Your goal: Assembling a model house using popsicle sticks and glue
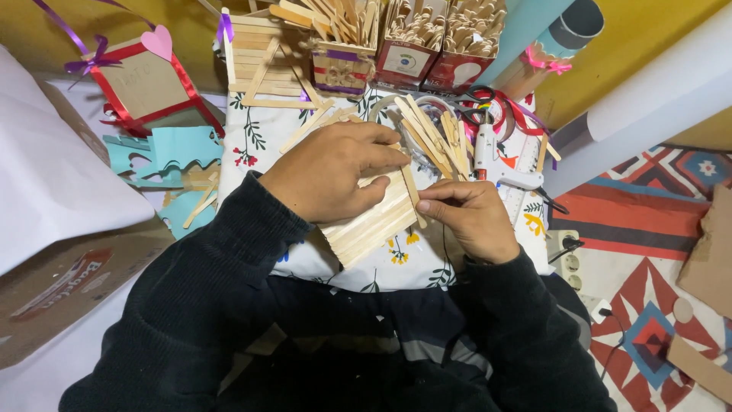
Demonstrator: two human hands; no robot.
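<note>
Pale wood, smooth and flat: a panel of craft sticks (374, 221) glued side by side lies at the centre of the frame, its long axis slanting from lower left to upper right. The left hand (332, 172) presses flat on it from above, fingers spread rather than clenched. The right hand (469, 217), just right of the panel, pinches a single stick (412, 191) standing nearly upright against the panel's right edge. A white glue gun (492, 156) rests beyond, beside a loose stick pile (435, 137) on floral cloth (255, 130).
</note>
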